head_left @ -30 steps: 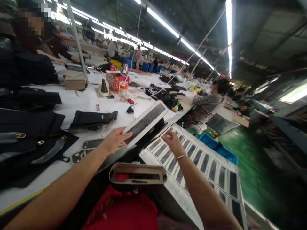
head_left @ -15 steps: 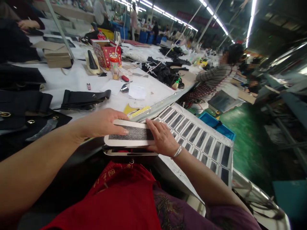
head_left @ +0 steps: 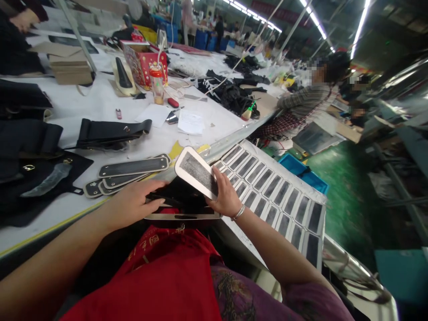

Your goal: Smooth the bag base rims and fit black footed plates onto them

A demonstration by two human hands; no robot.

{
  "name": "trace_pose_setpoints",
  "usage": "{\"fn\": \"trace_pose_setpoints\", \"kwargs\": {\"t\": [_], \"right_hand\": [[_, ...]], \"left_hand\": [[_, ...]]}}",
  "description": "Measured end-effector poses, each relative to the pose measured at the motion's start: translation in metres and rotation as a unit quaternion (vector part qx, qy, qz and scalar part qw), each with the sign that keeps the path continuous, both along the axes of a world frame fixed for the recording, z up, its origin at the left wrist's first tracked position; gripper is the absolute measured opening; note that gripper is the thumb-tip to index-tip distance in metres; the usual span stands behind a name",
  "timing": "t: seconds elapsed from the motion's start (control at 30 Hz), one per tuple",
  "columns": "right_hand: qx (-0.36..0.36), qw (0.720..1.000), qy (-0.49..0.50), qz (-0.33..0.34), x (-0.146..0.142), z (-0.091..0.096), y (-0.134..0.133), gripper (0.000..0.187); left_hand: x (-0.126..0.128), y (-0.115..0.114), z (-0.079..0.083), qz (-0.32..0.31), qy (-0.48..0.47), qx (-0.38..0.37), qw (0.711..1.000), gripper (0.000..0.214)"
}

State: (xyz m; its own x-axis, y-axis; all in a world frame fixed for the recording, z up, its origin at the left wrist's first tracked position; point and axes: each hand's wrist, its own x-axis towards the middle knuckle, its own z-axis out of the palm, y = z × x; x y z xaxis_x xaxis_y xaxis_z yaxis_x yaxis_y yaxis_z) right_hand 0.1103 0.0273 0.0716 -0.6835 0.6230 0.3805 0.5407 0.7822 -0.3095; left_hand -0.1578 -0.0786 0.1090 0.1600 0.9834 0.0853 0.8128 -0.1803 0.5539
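My right hand (head_left: 226,196) grips one end of a flat rounded panel (head_left: 195,171), pale at the rim with a dark grey felt centre, tilted up over my lap. My left hand (head_left: 135,205) lies with fingers stretched on a black bag piece (head_left: 177,200) whose pale slotted frame (head_left: 183,216) shows just below, above my red apron. To the right, a white board (head_left: 314,196) carries rows of several similar dark panels (head_left: 267,187). A small stack of grey panels (head_left: 130,171) lies on the table left of my hands.
Black bag parts (head_left: 36,147) and a black strap (head_left: 110,131) cover the white worktable (head_left: 103,104) at left. A red box (head_left: 143,60), bottle, papers (head_left: 190,121) and tools lie further back. A person in a striped top (head_left: 301,107) sits at right; blue bins (head_left: 301,171) stand on the green floor.
The panel was held flat over the bag frame by both hands. Now my right hand alone holds it, tilted up and to the right; my left hand has dropped onto the black bag piece.
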Motion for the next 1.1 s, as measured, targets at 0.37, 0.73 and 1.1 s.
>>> {"fn": "trace_pose_setpoints", "kwargs": {"t": [0.37,0.73,1.1], "right_hand": [[0.178,0.951,-0.254,0.018,-0.016,-0.001,-0.021,0.077],[0.115,0.987,-0.114,0.01,-0.022,-0.012,-0.001,0.093],[0.056,0.976,-0.122,0.169,-0.008,-0.009,0.007,0.09]], "left_hand": [[-0.011,-0.026,-0.049,0.304,-0.169,0.066,0.935,0.036],[0.003,-0.057,-0.105,0.354,-0.471,-0.001,0.808,0.047],[0.0,-0.051,-0.092,0.243,-0.194,0.036,0.95,0.046]]}}
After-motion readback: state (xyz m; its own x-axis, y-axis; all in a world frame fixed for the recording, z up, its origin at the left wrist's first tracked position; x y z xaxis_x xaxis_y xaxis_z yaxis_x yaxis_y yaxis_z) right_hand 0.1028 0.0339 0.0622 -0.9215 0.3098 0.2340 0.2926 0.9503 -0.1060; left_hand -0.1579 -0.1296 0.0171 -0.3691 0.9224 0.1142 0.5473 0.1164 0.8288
